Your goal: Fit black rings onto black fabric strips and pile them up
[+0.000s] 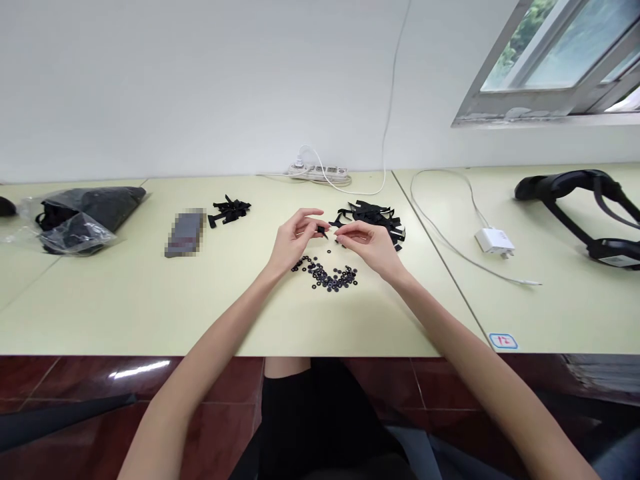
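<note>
My left hand pinches a small black fabric strip between thumb and fingers, above the table. Close beside it on the right, my right hand has its thumb and fingertips pressed together; what sits between them is too small to make out. Below both hands lies a loose heap of small dark ring-shaped pieces, with a single ring apart from it. Behind my right hand, partly covered by it, is a pile of black strips. A smaller bunch of black strips rests to the left.
On the left are a pixelated grey object and a dark bag in clear plastic. A power strip stands against the wall. To the right lie a white charger, its cable and a black headset.
</note>
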`<action>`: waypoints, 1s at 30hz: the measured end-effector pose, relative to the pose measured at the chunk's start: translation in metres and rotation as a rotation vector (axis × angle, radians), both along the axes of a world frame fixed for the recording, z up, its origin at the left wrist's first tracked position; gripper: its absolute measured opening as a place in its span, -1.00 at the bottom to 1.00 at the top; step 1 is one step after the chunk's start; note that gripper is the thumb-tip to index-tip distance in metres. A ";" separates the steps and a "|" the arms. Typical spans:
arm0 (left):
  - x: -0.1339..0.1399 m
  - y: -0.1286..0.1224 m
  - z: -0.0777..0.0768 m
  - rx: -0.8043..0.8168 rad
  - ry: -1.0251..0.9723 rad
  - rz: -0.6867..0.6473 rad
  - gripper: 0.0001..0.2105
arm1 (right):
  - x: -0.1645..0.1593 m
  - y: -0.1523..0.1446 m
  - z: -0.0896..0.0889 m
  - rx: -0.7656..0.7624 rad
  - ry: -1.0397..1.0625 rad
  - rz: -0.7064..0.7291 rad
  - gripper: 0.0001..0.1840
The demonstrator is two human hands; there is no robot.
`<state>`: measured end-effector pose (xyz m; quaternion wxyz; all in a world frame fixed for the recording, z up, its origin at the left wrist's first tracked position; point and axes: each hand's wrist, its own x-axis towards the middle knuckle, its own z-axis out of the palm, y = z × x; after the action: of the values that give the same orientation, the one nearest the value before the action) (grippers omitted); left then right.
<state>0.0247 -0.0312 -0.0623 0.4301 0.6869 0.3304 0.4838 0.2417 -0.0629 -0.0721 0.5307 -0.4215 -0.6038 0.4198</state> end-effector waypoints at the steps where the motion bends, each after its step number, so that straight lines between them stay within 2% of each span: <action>1: 0.000 -0.001 0.001 -0.006 0.004 0.000 -0.73 | 0.000 0.000 0.000 -0.001 0.001 -0.001 -0.73; 5: 0.002 -0.003 0.001 0.002 0.014 0.025 -0.76 | 0.000 0.000 -0.001 -0.004 0.014 0.008 -0.71; 12: 0.005 -0.002 0.000 -0.042 0.008 0.057 -0.72 | 0.000 -0.002 0.002 -0.016 0.013 -0.028 -0.85; 17: 0.008 -0.003 -0.004 -0.017 0.003 0.059 -0.66 | 0.002 -0.001 0.004 -0.027 0.036 -0.063 -0.87; 20: 0.007 -0.001 -0.011 0.016 0.032 0.142 -0.60 | 0.001 -0.001 0.004 -0.028 0.013 -0.076 -0.87; 23: 0.005 0.002 -0.016 -0.012 0.063 0.210 -0.64 | 0.001 -0.001 0.002 -0.022 -0.010 -0.073 -0.89; 30: 0.004 0.003 -0.013 -0.112 0.012 0.157 -0.72 | -0.003 -0.003 -0.004 -0.020 0.014 -0.044 -0.81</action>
<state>0.0286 -0.0280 -0.0754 0.4266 0.6365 0.4123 0.4929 0.2392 -0.0659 -0.0763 0.5397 -0.4369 -0.5866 0.4168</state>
